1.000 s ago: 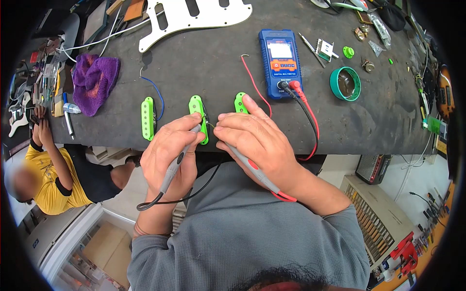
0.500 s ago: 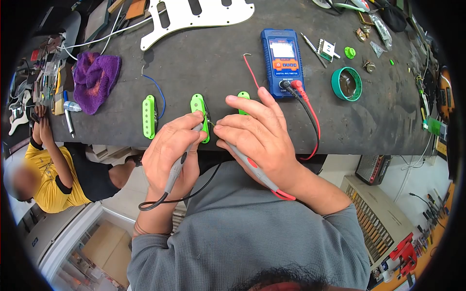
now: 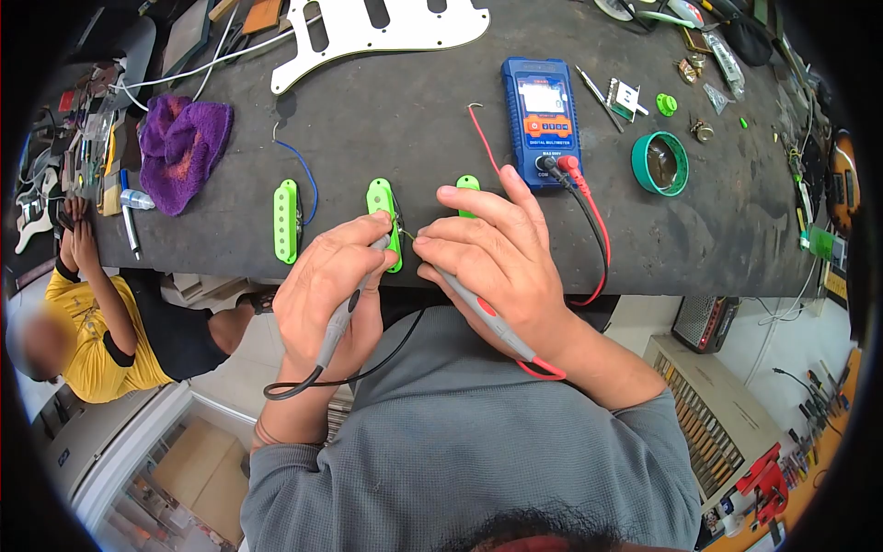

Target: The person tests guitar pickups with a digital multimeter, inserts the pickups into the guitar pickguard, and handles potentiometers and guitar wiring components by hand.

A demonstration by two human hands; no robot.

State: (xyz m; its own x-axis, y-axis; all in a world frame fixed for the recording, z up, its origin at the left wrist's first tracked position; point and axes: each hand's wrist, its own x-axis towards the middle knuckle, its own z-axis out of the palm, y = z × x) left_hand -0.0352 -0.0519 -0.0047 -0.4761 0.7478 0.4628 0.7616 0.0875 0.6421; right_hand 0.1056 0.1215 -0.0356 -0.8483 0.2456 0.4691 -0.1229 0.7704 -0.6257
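My left hand (image 3: 333, 276) is closed around the grey probe with the black lead (image 3: 337, 327), its fingertips at the middle green pickup (image 3: 379, 197). Close to its right, my right hand (image 3: 501, 262) grips the probe with the red lead (image 3: 492, 317); a thin wire end shows at its fingertips. Both probe tips are hidden or too small to make out. A green pickup with a blue wire (image 3: 287, 221) lies to the left. Another green pickup (image 3: 468, 184) is partly covered by my right hand. Beyond stands the blue multimeter (image 3: 543, 124), its display lit, with both leads plugged in.
A white pickguard (image 3: 386, 39) lies at the back. On the left are a purple cloth (image 3: 184, 152) and a pen (image 3: 130, 221). A teal ring-shaped container (image 3: 659, 164), a switch (image 3: 625, 98) and a green knob (image 3: 666, 104) lie right. A person in yellow (image 3: 92, 322) sits at the left.
The bench items have shifted slightly right in view. My right hand's upper fingers have lifted and spread a little, showing more of the multimeter side; both hands still hold their probes.
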